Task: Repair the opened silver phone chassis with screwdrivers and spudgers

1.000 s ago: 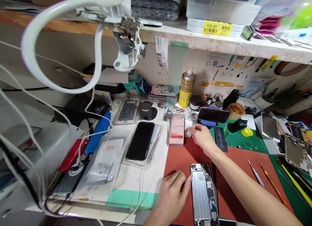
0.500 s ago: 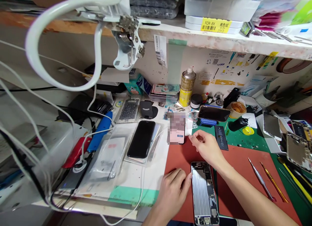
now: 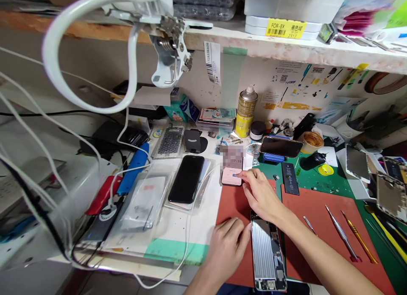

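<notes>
Lower centre: left hand [image 3: 225,244], fingers curled in, thumb out against the left edge of the stripped phone; palm hidden, cannot tell if it grasps anything. Centre: lit phone [image 3: 232,179], a dialog with a small blue button showing, part of the screen blurred. Its reply looks pending: one finger of the right hand [image 3: 262,197] reaches the button, on the glass or just over it, cannot tell which. The other fingers hang loosely bent, nothing visible held. Stripped phone [image 3: 263,252] lies at the bottom centre, on a red pad [image 3: 237,201]. Cover is off, insides bare; by my reading, opening is done, closing up is not. Battery [image 3: 290,179] lies loose to the right of centre, on the green mat [image 3: 337,186]; whether it came from this phone, cannot tell.

Counts, left to right: one black phone [image 3: 186,179], dark; one stand [image 3: 192,138] behind it; one lit phone; one spray can [image 3: 246,112]; one stripped phone; one propped phone [image 3: 281,146], making four phones; one battery; three slim tools [image 3: 341,231] at lower right. Phone parts at the far right overlap too much to count.
</notes>
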`<act>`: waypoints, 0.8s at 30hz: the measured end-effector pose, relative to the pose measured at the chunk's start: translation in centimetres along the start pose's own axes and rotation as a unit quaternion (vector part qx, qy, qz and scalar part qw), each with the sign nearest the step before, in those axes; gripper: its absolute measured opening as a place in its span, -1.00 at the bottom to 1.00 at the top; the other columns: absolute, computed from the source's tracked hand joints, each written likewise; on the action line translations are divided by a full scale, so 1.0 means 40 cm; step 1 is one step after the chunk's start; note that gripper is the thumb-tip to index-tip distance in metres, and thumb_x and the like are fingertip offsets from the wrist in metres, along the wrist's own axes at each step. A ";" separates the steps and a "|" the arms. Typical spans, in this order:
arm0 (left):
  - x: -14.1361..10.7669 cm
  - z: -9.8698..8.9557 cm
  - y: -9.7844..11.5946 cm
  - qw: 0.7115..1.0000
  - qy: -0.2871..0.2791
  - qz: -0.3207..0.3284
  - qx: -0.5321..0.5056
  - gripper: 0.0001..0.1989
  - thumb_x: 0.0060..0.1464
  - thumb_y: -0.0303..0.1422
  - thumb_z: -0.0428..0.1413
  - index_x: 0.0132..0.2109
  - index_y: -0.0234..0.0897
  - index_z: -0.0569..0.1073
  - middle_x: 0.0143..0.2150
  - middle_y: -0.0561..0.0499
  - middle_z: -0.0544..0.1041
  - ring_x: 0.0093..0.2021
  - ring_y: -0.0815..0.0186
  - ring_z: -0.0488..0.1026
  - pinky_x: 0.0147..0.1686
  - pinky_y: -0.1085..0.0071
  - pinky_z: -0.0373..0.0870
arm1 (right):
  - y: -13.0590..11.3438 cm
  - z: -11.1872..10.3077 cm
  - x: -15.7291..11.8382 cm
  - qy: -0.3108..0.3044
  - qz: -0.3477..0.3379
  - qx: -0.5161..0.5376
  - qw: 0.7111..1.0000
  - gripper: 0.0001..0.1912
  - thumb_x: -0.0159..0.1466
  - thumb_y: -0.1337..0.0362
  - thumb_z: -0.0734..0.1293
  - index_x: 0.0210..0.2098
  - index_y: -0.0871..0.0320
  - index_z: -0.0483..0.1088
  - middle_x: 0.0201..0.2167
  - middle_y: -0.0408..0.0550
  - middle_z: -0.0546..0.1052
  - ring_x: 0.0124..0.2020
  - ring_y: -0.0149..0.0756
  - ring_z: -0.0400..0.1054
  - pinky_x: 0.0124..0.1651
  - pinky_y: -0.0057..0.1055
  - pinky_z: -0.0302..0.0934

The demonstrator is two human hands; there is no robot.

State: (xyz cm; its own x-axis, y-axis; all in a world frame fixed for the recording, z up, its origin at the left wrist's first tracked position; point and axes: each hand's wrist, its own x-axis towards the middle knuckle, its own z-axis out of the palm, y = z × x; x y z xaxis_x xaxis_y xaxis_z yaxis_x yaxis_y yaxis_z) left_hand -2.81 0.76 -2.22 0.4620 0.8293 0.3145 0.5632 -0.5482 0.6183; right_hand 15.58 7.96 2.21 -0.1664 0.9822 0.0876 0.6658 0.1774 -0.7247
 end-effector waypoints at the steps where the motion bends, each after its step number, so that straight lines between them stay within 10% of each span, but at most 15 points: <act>1: 0.001 0.000 0.001 1.000 0.000 0.001 -0.001 -0.64 0.57 -0.35 -0.05 -0.33 -0.16 0.20 -0.45 0.11 0.37 -0.49 0.34 0.36 -0.43 0.30 0.14 | 0.001 0.005 0.000 -0.004 -0.006 -0.012 1.000 -0.62 0.44 0.41 0.15 0.17 0.09 0.39 0.07 0.17 0.49 0.12 0.05 0.29 0.21 0.09 0.28; 12: 0.004 -0.004 0.003 1.000 -0.005 0.000 -0.008 -0.63 0.57 -0.34 -0.06 -0.33 -0.16 0.18 -0.46 0.12 0.37 -0.50 0.36 0.35 -0.44 0.32 0.16 | 0.014 -0.023 -0.039 0.083 -0.005 0.009 0.997 -0.75 0.55 0.28 0.15 0.12 0.06 0.39 0.06 0.09 0.55 0.13 -0.02 0.41 0.19 0.01 0.33; 24: -0.004 0.002 -0.002 1.000 -0.010 -0.008 0.002 -0.62 0.56 -0.34 -0.02 -0.34 -0.16 0.18 -0.45 0.13 0.36 -0.48 0.35 0.32 -0.43 0.30 0.11 | 0.029 -0.095 -0.266 0.248 0.085 -0.041 0.964 -0.80 0.52 0.09 0.32 -0.15 0.01 0.52 -0.21 -0.01 0.62 -0.24 -0.16 0.53 -0.40 -0.36 0.36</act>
State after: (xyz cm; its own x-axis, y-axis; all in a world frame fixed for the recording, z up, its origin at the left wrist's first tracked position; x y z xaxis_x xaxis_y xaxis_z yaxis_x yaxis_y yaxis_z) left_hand -2.88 0.65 -2.36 0.4671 0.8355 0.2894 0.5734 -0.5354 0.6202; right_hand 20.88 -2.06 3.01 0.3058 0.9026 0.3031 0.7110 -0.0048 -0.7032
